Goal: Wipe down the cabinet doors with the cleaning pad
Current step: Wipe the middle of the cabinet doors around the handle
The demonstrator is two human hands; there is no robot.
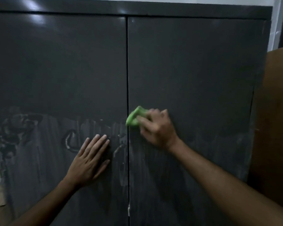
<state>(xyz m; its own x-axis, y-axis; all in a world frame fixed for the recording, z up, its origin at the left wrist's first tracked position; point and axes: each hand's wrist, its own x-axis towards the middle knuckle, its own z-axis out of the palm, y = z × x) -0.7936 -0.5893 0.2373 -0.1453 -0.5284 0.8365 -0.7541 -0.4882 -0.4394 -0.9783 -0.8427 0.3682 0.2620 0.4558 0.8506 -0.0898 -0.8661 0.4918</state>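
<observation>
Right hand (155,128) grasps pad (135,117) at door (193,70) seam; left hand (90,159) flat, fingers released; risk: pad snagging in seam, smearing residue

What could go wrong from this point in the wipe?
1. The green cleaning pad in the right hand sits right at the centre seam; it may snag on the door edge.
2. The left hand lies flat on the streaky lower left door; it could smear the residue or leave prints.
3. Whitish streaks cover both lower halves; another pass may only spread them.
</observation>
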